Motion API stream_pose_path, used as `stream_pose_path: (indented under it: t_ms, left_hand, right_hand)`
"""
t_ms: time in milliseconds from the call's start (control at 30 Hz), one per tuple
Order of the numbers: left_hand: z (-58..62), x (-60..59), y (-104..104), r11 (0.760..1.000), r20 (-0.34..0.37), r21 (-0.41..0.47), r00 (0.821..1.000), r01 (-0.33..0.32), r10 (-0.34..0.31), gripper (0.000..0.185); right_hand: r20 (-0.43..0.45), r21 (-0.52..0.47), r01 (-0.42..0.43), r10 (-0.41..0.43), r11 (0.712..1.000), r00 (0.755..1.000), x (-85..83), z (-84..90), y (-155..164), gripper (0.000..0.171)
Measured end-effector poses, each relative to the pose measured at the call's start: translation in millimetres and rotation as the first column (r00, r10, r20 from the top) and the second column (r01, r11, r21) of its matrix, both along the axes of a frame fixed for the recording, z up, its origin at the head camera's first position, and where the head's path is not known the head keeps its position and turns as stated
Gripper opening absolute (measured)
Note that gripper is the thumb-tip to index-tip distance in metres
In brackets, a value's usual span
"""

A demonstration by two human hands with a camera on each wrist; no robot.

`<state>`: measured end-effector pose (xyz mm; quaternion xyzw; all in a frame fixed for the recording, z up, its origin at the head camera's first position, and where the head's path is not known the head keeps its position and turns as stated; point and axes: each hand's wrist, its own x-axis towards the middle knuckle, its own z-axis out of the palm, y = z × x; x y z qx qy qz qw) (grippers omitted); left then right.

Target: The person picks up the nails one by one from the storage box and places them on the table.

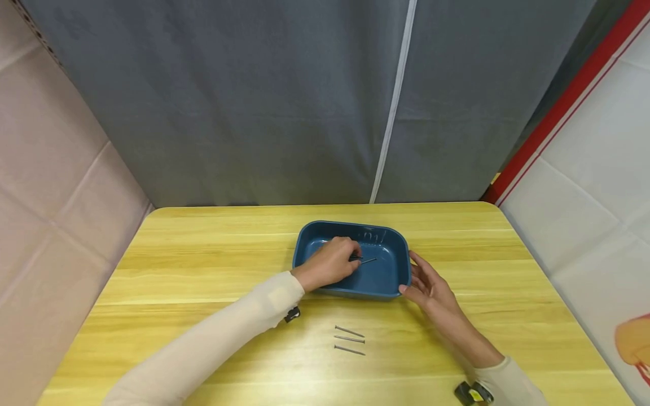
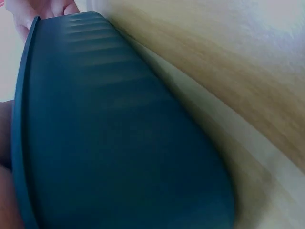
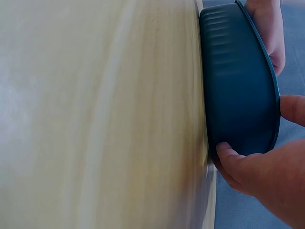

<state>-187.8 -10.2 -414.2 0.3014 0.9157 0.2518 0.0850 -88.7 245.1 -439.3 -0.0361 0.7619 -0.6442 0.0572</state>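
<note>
- Head view: a blue tray point(image 1: 403, 265) is seen on the wooden table point(image 1: 203, 270); the left hand point(image 1: 330, 264) is lowered inside it, fingers curled round the head end of a dark nail point(image 1: 367, 260) whose shaft is pointed toward the tray's right wall. The tray's right near corner is steadied by the right hand point(image 1: 425, 285), thumb and fingers laid against the outer wall. Three nails point(image 1: 349, 340) are left lying in a row on the table just in front of the tray; more thin pieces are glimpsed at the tray's far wall, too small to be counted. The sorting is judged partly done.
- Left wrist view: only the tray's outer wall point(image 2: 119, 143) is shown close up, with fingertips point(image 2: 52, 7) at its rim; the grip cannot be told here.
- Right wrist view: the tray's end point(image 3: 238, 81) is clasped by the right hand point(image 3: 267, 176), thumb pressed on the wall.
</note>
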Motion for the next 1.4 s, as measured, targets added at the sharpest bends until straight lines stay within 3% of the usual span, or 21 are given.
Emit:
stream_pose_path:
  t_ms: [167,200,300,367,400,433,533,600,867,1167,1400]
  left_hand:
    - [-2.9,0.2,4.1,1.0,0.0,-0.022,1.0,0.015,-0.015,0.023]
    - [-13.6,-3.9,4.7,1.0,-0.021,-0.021,1.0,0.022,-0.022,0.024]
    - [-18.5,-7.0,7.5,0.999,-0.047,-0.031,0.998,0.037,-0.039,0.022]
    - [-35.5,-15.2,9.2,0.998,-0.094,-0.033,0.994,0.048,-0.051,0.022]
    - [-39.2,-17.5,10.1,0.998,-0.105,-0.037,0.993,0.05,-0.054,0.021]
    - [-34.3,-16.7,11.4,0.998,-0.102,-0.041,0.993,0.052,-0.056,0.018]
    - [-50.9,-25.2,13.7,0.998,-0.136,-0.038,0.989,0.056,-0.06,0.017]
    - [-49.5,-25.5,15.0,0.998,-0.124,-0.038,0.991,0.053,-0.057,0.014]
    - [-77.8,-35.6,20.4,0.999,-0.131,-0.036,0.991,0.034,-0.038,0.011]
    - [-92.1,-39.4,28.1,0.997,-0.266,-0.001,0.961,0.08,-0.077,0.042]
    - [-97.8,-38.5,37.1,0.993,-0.315,-0.023,0.942,0.117,-0.118,0.034]
  right_hand:
    - [0.004,0.008,0.0,0.0,1.0,1.0,0.8,0.5,0.2,0.081]
    - [0.005,0.008,-0.001,0.001,1.0,1.0,0.9,0.6,0.2,0.081]
    - [0.011,0.007,-0.004,0.004,1.0,1.0,1.2,1.0,0.4,0.081]
    - [0.014,0.008,-0.004,0.004,1.0,1.0,1.2,1.0,0.6,0.081]
    - [0.016,0.008,-0.004,0.004,1.0,1.0,1.2,1.1,0.7,0.081]
    - [0.017,0.007,-0.004,0.004,1.0,1.0,1.2,1.1,0.7,0.081]
    - [0.019,0.007,-0.003,0.003,1.0,1.0,1.1,1.3,0.9,0.081]
    - [0.018,0.008,-0.005,0.005,1.0,1.0,1.3,1.2,1.0,0.081]
    - [0.012,0.011,-0.004,0.004,1.0,1.0,1.5,1.1,1.5,0.08]
    - [0.022,0.013,0.0,0.0,1.0,1.0,2.8,2.6,2.2,0.08]
    - [0.013,0.014,0.0,0.0,1.0,1.0,4.4,4.2,2.2,0.08]
